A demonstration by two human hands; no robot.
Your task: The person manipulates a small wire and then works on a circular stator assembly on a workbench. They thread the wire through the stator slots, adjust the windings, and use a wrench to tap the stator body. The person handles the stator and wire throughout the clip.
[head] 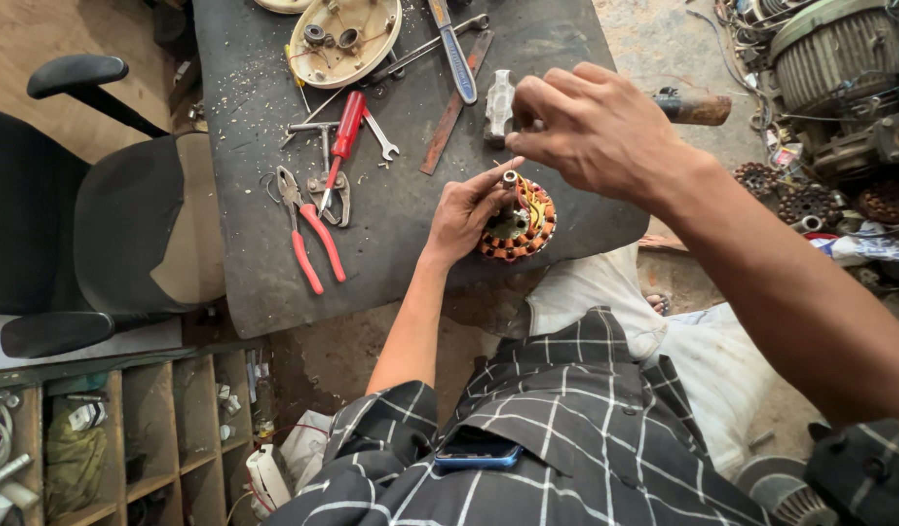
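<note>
Gripped by the left hand (pixel 464 209) is a round copper-wound stator (pixel 520 224); the hammer (pixel 499 105) handle is clasped in the right hand (pixel 596 131).

Worktop (pixel 245 146): dark matt sheet, rough, dusted with pale grit. Motor winding (pixel 521 222): glossy copper wire coils, orange and red insulation, dull metal shaft at centre. Pliers (pixel 308 232): grey metal jaws, red plastic grips, slight sheen. Screwdriver (pixel 344 136): red glossy plastic handle, steel shank. Spanner (pixel 381 136): bright bare metal. Round cover (pixel 344 41): cream, smooth, soiled. File (pixel 453 107): rusty, matt. Chair (pixel 128 234): black and tan cloth, worn; armrest black plastic. Shirt (pixel 566 438): checked woven cloth.
</note>
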